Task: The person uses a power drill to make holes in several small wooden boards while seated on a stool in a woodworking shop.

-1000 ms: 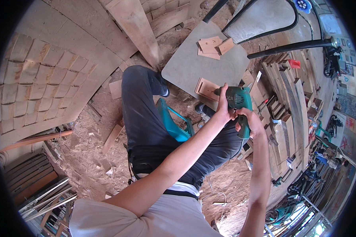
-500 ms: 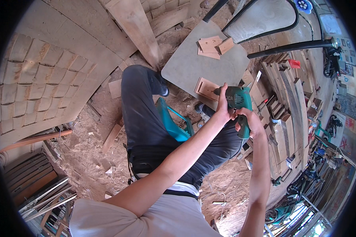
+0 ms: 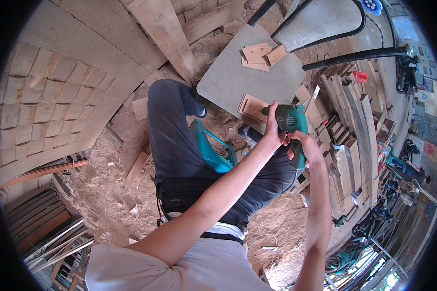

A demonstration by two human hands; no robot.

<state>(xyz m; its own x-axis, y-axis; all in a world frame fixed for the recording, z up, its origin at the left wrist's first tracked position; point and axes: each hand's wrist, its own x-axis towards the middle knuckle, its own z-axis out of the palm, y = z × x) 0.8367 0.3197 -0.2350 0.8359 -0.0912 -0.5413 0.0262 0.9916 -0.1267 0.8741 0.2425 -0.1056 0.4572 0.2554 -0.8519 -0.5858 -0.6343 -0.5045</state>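
A green electric drill [image 3: 294, 115] is in both of my hands, its chuck toward the left. My right hand [image 3: 306, 149] wraps round its handle. At the front of the body, my left hand [image 3: 273, 127] grips the drill, its thumb up beside the chuck. Just left of the chuck, a small stack of flat wooden pieces [image 3: 254, 108] lies near the front edge of a grey chair seat [image 3: 223, 77]. Farther back on that seat are several thin wooden pieces [image 3: 255, 54] with small dark marks or holes. Whether the bit touches the wood is hidden.
A teal plastic stool [image 3: 210, 154] is between my legs. Stacked timber [image 3: 357, 131] stands at the right, and a tall pile of wooden blocks [image 3: 53, 97] at the left. Shavings and offcuts cover the floor [image 3: 116, 194]. Black chair legs [image 3: 354, 59] stick out beyond the seat.
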